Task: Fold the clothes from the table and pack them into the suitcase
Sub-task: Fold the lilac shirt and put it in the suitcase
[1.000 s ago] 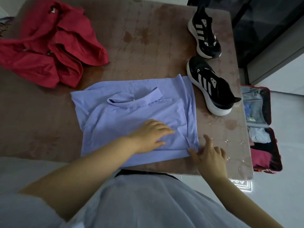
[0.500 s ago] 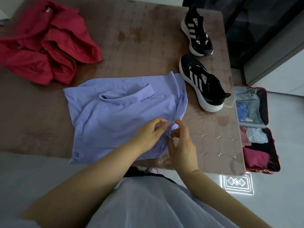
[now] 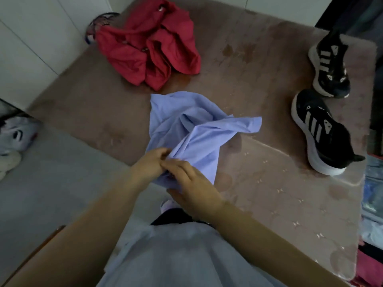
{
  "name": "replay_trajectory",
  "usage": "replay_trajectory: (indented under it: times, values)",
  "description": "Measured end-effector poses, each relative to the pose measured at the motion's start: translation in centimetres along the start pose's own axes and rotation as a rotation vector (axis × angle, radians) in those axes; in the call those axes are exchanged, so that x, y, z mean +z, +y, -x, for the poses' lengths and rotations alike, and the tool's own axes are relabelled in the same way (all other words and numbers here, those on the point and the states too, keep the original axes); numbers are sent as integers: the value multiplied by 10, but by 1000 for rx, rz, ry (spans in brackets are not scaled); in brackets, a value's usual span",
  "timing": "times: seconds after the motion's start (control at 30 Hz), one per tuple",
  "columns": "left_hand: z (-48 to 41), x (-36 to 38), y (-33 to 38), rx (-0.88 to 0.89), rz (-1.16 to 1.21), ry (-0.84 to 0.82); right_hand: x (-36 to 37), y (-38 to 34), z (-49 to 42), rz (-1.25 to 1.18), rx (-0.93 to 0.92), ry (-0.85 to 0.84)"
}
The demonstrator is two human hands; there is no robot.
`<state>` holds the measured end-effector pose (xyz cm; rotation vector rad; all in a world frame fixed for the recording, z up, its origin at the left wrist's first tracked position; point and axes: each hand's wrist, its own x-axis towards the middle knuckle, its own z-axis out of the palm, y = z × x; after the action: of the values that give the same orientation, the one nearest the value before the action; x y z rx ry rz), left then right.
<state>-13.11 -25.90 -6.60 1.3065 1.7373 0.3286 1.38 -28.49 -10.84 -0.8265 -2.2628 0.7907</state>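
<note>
Head view: both hands are at the near edge of the table, clamped on a lavender cotton shirt [image 3: 194, 129]. The left hand [image 3: 149, 164] has its fingers curled, pinching a bunched fold. The right hand [image 3: 194, 189] is touching the left, with fingers wrapped over the same bunch and thumb underneath. The shirt is crumpled and partly lifted; its far part still lies on the brown patterned tablecloth [image 3: 259, 183], and one flap sticks out to the right. A crumpled red jacket [image 3: 149, 48] sits at the far side of the table, well apart from the shirt. Two black sneakers with white stripes are on the right side, the far sneaker [image 3: 329, 67] and the near sneaker [image 3: 323, 133]. Only a sliver of the suitcase [image 3: 373, 168] shows beyond the table's right edge, with blue and pink cloth inside. A white plush toy [image 3: 14, 137] lies on the floor to the left.
</note>
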Motion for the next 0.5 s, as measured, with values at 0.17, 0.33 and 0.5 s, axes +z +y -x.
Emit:
replay_trajectory:
  times: [0.17,0.33,0.5]
  values:
    - [-5,3,-26,18,67,171,-34,50,0,270,253,166]
    - [-4,6,-26,157,-14,159,-83,97,-38,731,372,-36]
    - [-1,10,-23,245,-50,78,-140,118,-89,608,446,-623]
